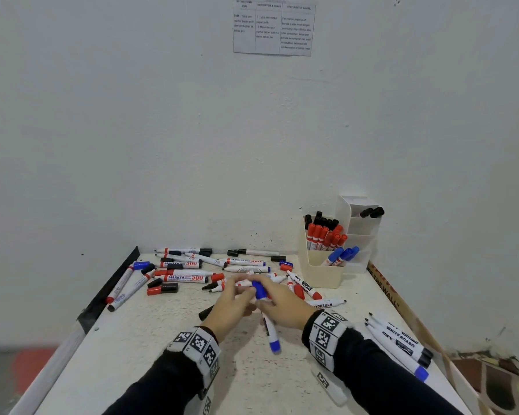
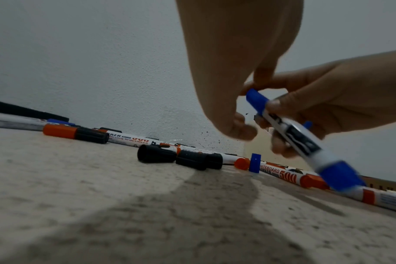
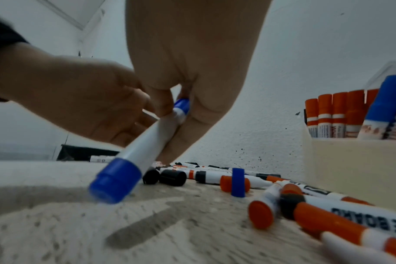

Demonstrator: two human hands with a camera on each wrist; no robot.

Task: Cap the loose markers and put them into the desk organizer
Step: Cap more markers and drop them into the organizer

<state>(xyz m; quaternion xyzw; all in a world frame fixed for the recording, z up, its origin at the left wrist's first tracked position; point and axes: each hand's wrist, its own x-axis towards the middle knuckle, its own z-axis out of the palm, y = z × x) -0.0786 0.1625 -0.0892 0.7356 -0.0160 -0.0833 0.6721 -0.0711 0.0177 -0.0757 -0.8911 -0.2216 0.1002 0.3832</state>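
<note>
— Head view first: right hand (image 1: 285, 304) wrapped round a white whiteboard marker with a blue cap and blue end plug (image 1: 269, 324), held over the middle of the speckled white table (image 1: 150, 339), plug end pointing near, capped end far.
— And the left hand (image 1: 231, 305)?
— Just left of the blue cap, fingers blurred; cannot tell from above whether holding anything.
— Cream plastic desk organizer (image 1: 321, 274)?
— Far right against the wall, stocked with capped red, black and blue markers; white tiered holder (image 1: 361, 232) right behind. Loose markers and caps scattered far left and centre, four more lying near right.
— Left wrist view?
— Left hand (image 2: 233, 59) above, fingertips (image 2: 242, 131) loosely curled, gripping nothing, close beside the cap. Right hand (image 2: 341, 105) pinching the marker (image 2: 292, 132) near its capped end, barrel slanting down to the right.
— On the table there?
— Small loose blue cap (image 2: 254, 162) standing upright among lying black and red caps.
— Right wrist view?
— Right hand (image 3: 192, 59) with thumb and fingers closed on the marker (image 3: 147, 148) just below its cap, plug end nearest the lens. Left hand (image 3: 75, 96) behind, fingers relaxed. Upright blue cap (image 3: 238, 182) to the right; organizer (image 3: 355, 171) at far right.
</note>
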